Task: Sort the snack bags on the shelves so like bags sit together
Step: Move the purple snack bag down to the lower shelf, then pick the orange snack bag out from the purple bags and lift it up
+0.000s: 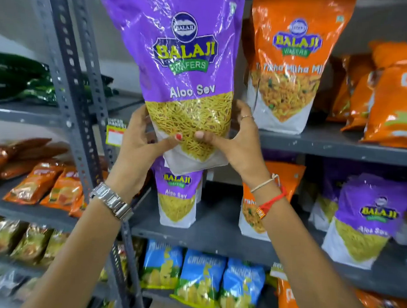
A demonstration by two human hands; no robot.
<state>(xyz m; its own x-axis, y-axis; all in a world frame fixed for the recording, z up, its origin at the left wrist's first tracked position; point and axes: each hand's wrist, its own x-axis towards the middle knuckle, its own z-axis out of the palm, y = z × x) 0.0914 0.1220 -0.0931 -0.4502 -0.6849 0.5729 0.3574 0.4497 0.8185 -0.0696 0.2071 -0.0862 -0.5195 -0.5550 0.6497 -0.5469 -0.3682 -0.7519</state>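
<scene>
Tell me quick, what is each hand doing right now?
Left hand: closed on the lower edge of the big purple plastic Aloo Sev bag.
Right hand: gripping the same bag's bottom right.

We face a grey metal shelving rack [317, 143] whose perforated upright post [66, 78] rises left of centre, and we take that post as our marker. Behind the post and to its left runs a pale, plain wall [13, 16]. Just right of the post, a yellow-and-red price tag [114, 134] hangs on a shelf edge.
</scene>
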